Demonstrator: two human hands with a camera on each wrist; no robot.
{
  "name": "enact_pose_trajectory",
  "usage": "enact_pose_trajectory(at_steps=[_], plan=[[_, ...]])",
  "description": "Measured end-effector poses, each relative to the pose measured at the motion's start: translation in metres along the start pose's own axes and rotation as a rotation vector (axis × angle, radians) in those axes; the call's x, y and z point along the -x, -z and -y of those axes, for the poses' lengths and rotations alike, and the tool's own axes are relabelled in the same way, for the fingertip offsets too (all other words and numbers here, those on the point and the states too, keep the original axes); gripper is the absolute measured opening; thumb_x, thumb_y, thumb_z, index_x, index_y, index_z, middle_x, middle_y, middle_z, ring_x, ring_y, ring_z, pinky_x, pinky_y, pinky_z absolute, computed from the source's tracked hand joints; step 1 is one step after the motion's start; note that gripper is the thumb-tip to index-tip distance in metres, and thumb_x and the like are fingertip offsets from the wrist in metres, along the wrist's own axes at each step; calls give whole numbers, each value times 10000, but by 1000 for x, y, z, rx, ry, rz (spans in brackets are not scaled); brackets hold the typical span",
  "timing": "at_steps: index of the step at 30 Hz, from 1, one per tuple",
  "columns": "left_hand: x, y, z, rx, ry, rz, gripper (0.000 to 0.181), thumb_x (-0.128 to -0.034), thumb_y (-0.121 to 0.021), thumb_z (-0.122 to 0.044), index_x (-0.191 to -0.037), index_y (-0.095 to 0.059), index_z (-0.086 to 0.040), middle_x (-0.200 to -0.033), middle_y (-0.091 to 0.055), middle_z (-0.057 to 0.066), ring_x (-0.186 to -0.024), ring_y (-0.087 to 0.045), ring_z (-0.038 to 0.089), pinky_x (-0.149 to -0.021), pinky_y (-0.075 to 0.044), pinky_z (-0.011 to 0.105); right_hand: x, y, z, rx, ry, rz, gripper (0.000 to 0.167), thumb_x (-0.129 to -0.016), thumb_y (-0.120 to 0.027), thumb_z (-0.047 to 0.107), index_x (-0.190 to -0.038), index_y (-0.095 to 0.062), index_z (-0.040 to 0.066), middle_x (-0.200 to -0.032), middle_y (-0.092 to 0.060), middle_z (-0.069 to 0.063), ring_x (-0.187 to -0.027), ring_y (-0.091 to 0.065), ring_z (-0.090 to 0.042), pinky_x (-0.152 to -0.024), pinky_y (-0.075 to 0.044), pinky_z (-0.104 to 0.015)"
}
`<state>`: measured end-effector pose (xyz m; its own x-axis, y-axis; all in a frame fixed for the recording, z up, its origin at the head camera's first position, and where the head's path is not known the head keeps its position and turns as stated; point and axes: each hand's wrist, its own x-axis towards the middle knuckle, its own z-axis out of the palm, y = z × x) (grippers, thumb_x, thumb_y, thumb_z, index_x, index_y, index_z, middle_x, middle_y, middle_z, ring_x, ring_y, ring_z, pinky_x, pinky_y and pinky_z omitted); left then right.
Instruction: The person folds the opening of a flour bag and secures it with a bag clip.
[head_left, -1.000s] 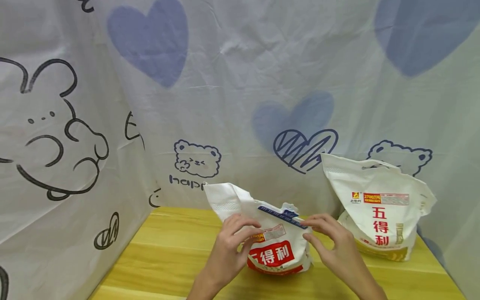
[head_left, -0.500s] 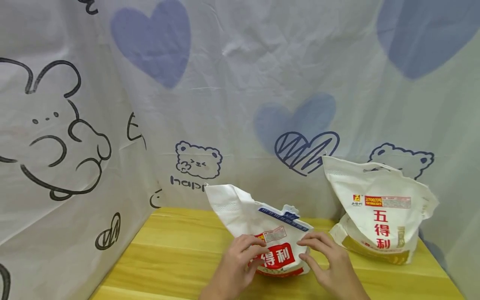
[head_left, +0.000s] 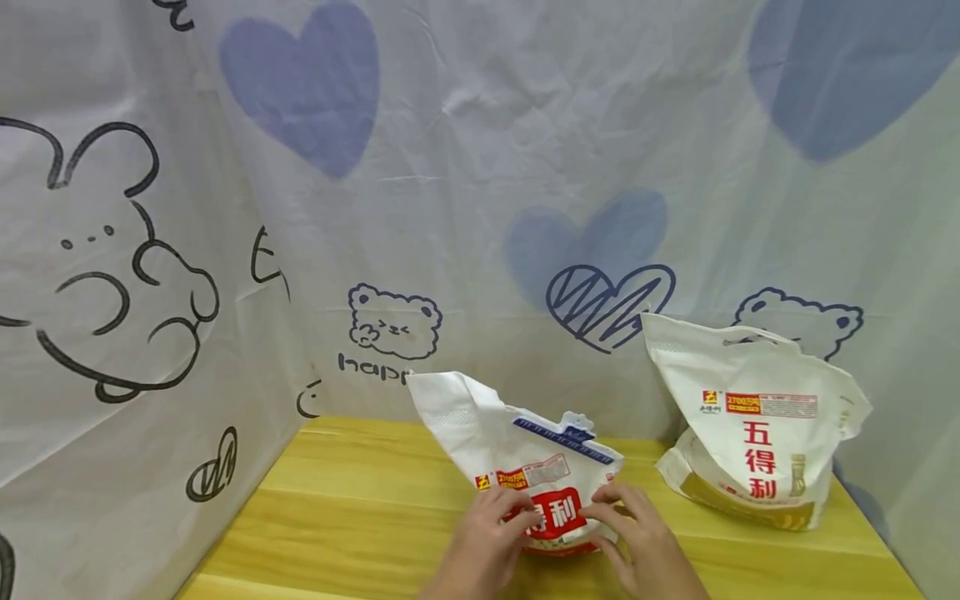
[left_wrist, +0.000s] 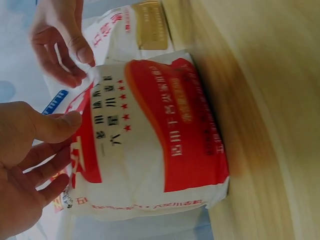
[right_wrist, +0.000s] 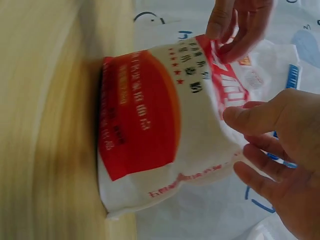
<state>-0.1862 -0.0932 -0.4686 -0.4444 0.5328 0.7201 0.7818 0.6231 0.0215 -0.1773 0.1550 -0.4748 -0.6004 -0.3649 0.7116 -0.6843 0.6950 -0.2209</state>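
A white and red flour bag (head_left: 534, 454) stands on the table, its top folded over to one side. Across the fold sits a blue sealing clip (head_left: 564, 440). My left hand (head_left: 491, 533) is at the left of the bag's printed front, with relaxed, slightly bent fingers (left_wrist: 52, 167) at its surface. At the lower right of the front is my right hand (head_left: 633, 533), thumb and fingers (right_wrist: 257, 182) apart and lightly bent against the bag. Neither hand grips the bag. The fingers cover part of the red label.
Another white flour bag (head_left: 757, 425), with a gold bottom band, stands behind and to the right. Both bags are on a yellow wooden table (head_left: 345, 492). A pale cloth (head_left: 465, 208) with hearts and bear drawings hangs around the back and sides.
Both hands have slid down from beside the sealing clip to the lower front of the bag and come closer together. The bag and clip stay in place.
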Motion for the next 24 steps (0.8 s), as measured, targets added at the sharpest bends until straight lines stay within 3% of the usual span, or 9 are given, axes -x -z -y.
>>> enact_pose_trajectory(at_steps=[2,6,8,16,20,24], plan=[[1,-4,0,-26,-26,-14,239,-762,-849,-62,-966,-771,-161,-1050,-673,-16,-998,-613,160,-933,-504,314,2,-3,-2,13,19,2,461,-651,-937,-14,-1025,-760,188,-1156,-621,15,-1081,-573,-159,-942,-517,-210],[2,-10,0,-58,-49,-24,254,-754,-830,-51,-968,-770,-173,-1043,-664,-17,-981,-608,156,-925,-494,312,6,-8,-7,12,54,-12,449,-663,-928,-2,-1030,-758,192,-1178,-627,-5,-1103,-569,-181,-1053,-337,-77],[2,-13,0,-68,-51,-25,273,-744,-835,-44,-971,-771,-181,-1045,-664,-14,-977,-608,156,-925,-494,315,7,-9,-8,7,69,-21,440,-668,-921,3,-1032,-756,186,-1182,-627,-14,-1100,-566,-189,-1059,-323,-70],[6,-20,4,-63,-49,-45,438,-607,-828,61,-970,-763,-175,-1064,-674,6,-979,-616,175,-904,-502,338,6,-13,-10,17,93,-15,354,-733,-868,17,-1025,-761,186,-1170,-640,13,-1065,-565,-163,-996,-423,-129],[7,-22,8,-55,-65,-64,467,-575,-779,70,-978,-763,-166,-1072,-672,10,-983,-613,181,-902,-505,349,3,-15,-11,25,80,15,349,-726,-873,-19,-994,-770,179,-1149,-640,28,-1057,-565,-151,-897,-550,-282],[8,-21,13,-42,-72,-89,438,-582,-729,44,-975,-773,-146,-1056,-665,20,-977,-611,194,-901,-505,358,-4,-18,-10,-4,88,34,360,-716,-880,-50,-988,-774,162,-1145,-641,9,-1066,-571,-168,-860,-590,-382]])
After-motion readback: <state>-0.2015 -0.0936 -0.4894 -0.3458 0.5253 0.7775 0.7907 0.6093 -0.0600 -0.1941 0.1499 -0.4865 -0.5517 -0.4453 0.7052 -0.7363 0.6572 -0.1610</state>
